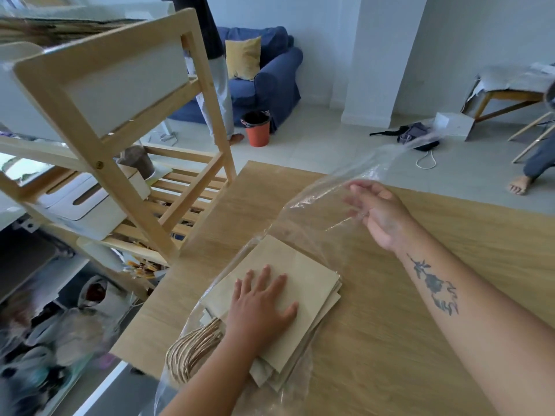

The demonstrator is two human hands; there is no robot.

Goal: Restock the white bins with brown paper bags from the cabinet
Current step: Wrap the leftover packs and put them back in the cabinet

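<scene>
While the stack of brown paper bags (288, 295) lies flat on the bench (435, 340), just beside the front foot of the wooden shelf (126, 163), we judge that the task is only in its early part. The bags are out of the cabinet, but they are not yet free of their clear plastic wrap (315, 223), and none of them is in a white bin (126, 85). This bin sits on the top level of the shelf, and we cannot see inside it. What is left, in our opinion, is to take the wrap off completely, to carry the bags to the shelf and to put them into the bins.

Our left hand (261, 304) rests open on top of the stack, with the fingers straight and spread, and presses it down. Our right hand (378, 211) is farther from the shelf than the stack. Its fingers are curled, and it seems to hold the loose end of the wrap lifted above the bench.

We see that the long axis of the stack runs diagonally. The twine handles (192, 346) are at the end turned toward the shelf side and toward us. The closed bottoms point away from the shelf, toward the right hand.
</scene>
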